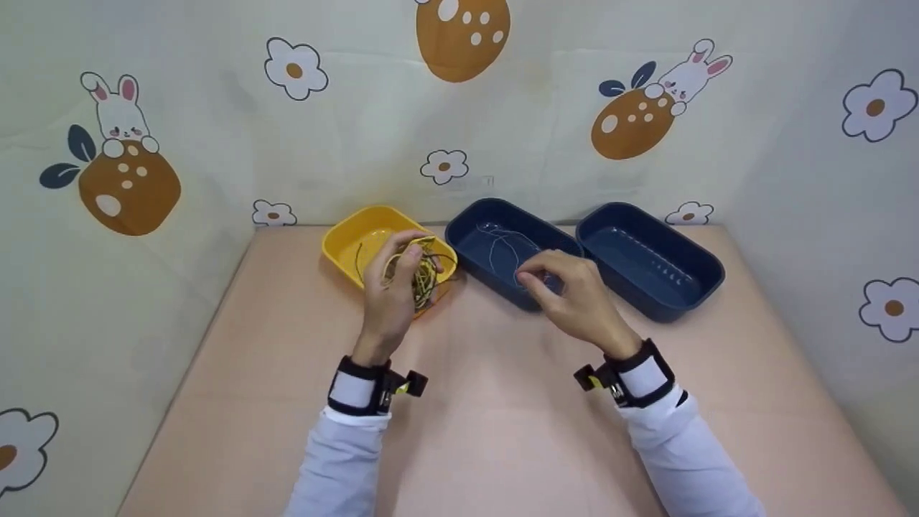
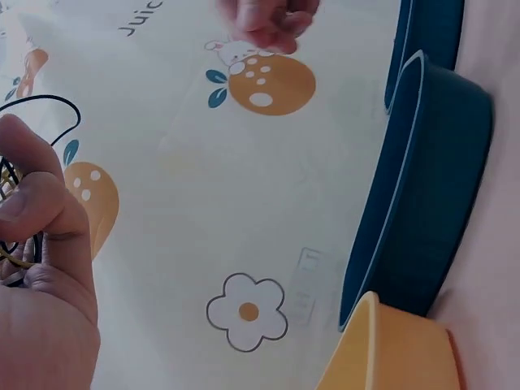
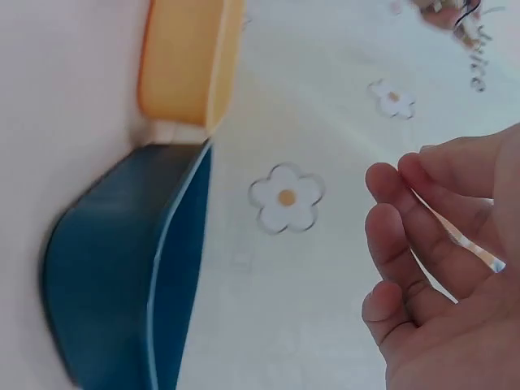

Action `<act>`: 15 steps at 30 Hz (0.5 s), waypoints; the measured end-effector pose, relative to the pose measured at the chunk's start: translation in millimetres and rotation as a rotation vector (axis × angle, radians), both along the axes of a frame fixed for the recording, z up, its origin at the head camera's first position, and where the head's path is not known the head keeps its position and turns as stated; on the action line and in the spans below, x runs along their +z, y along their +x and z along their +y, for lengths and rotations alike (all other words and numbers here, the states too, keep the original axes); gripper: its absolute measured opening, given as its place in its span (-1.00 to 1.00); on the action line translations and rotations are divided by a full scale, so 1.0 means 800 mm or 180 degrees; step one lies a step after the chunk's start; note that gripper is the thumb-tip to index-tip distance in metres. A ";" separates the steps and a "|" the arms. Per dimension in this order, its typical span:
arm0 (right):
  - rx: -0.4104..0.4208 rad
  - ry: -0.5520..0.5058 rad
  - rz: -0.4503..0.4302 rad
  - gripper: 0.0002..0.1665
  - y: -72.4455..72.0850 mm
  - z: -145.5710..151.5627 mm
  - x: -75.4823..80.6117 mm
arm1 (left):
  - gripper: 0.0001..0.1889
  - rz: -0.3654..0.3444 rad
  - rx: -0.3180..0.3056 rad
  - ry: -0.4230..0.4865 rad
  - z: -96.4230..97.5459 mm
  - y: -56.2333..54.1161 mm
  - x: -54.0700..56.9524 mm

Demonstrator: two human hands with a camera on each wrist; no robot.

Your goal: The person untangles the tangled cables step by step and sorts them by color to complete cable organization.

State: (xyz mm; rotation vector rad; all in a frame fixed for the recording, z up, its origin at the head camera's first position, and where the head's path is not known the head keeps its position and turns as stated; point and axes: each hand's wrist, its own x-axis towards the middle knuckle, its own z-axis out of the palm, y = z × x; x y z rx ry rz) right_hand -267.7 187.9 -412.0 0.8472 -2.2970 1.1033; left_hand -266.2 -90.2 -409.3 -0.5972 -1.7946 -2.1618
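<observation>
My left hand (image 1: 391, 287) holds a tangled bundle of yellow and black cords (image 1: 425, 280) over the yellow bin (image 1: 341, 262). One black cord (image 2: 65, 101) loops out past the fingers. My right hand (image 1: 578, 294) hovers above the near edge of the middle dark blue bin (image 1: 495, 283), thumb against the index fingertip and the other fingers loosely bent. A thin pale thread (image 1: 494, 251) shows as loops against that bin's inside, one end close by the right fingertips. I cannot tell whether the right fingers pinch it.
A second dark blue bin (image 1: 668, 251) stands at the right, touching or nearly touching the middle one. All the bins line the back of the pink-covered table (image 1: 495, 431), against a printed curtain (image 1: 373, 129). Each wrist wears a strapped camera.
</observation>
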 end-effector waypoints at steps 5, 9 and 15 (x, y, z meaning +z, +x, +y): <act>0.0161 -0.0279 -0.0434 -0.89 0.021 -0.016 0.011 | -0.71 0.0015 -0.0230 -0.0120 0.029 0.004 -0.011; 0.0169 -0.0368 -0.1160 -0.83 0.027 -0.022 0.010 | -0.71 -0.0051 -0.0406 -0.0314 0.050 0.009 -0.020; 0.0276 -0.0720 -0.1939 -0.79 0.026 -0.017 0.000 | -0.74 -0.0106 -0.0499 -0.0578 0.067 0.012 -0.029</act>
